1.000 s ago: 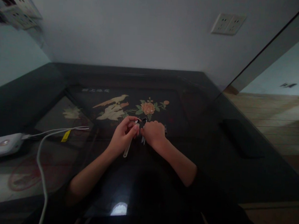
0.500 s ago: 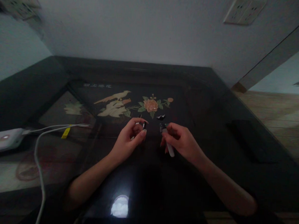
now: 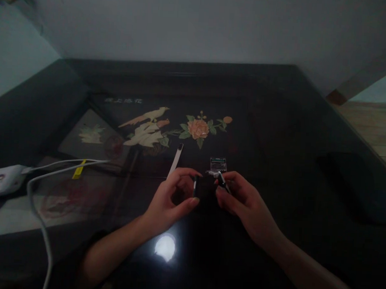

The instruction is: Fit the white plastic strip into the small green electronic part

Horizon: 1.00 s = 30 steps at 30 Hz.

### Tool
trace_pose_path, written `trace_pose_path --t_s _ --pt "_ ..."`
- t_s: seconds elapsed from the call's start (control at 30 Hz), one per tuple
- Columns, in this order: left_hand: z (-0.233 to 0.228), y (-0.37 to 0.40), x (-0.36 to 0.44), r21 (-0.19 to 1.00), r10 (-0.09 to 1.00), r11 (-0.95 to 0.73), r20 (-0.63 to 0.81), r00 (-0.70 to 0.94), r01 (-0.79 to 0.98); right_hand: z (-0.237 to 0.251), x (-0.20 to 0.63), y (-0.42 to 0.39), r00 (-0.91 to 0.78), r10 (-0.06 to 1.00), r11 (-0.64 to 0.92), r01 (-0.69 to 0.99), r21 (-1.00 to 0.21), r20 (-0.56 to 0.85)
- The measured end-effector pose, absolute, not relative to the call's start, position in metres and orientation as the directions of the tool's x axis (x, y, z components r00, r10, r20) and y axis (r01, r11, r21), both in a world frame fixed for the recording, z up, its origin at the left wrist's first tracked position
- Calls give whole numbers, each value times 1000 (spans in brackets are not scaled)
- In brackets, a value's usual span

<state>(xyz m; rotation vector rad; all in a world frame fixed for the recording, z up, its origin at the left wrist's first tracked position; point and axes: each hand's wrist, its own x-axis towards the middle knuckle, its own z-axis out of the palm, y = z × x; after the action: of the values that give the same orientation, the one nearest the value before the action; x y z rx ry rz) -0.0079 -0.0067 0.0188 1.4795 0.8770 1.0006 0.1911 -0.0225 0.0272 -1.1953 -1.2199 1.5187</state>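
Over the dark glossy table with its inlaid bird-and-flower picture, both hands meet near the middle. The left hand pinches a small dark piece with a pale edge between thumb and forefinger — fingers closed on it. The right hand grips a thin dark tool, its tip just beside a small clear plastic case. A slim white strip lies close by.

The room is dim. A dark glossy table with an inlaid bird-and-flower picture stands against a plain pale wall. A round reflection of a lamp shines on its near edge. Wooden floor shows at right.
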Motion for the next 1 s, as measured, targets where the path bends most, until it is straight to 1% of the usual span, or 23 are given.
trace_pose_path --t_s 0.17,0.3,0.47,0.6,0.8,1.0 --pt "22 -8 -10 979 909 -198 165 382 47 31 193 -22 -280 959 -24 104 -994 -52" --pt "20 -6 -13 965 910 -252 213 357 68 27 195 -21 -269 962 110 210 -972 51" --pt "20 -3 -15 948 883 -308 254 395 79 23 196 -21 -253 957 217 288 -933 144" --pt "21 -2 -15 945 885 -315 256 389 94 21 198 -21 -276 933 319 329 -889 233" --pt "19 -2 -15 938 888 -330 269 373 109 21 198 -20 -316 903 398 355 -846 292" --pt "19 -2 -15 945 891 -314 260 373 92 20 199 -20 -322 897 416 379 -826 303"
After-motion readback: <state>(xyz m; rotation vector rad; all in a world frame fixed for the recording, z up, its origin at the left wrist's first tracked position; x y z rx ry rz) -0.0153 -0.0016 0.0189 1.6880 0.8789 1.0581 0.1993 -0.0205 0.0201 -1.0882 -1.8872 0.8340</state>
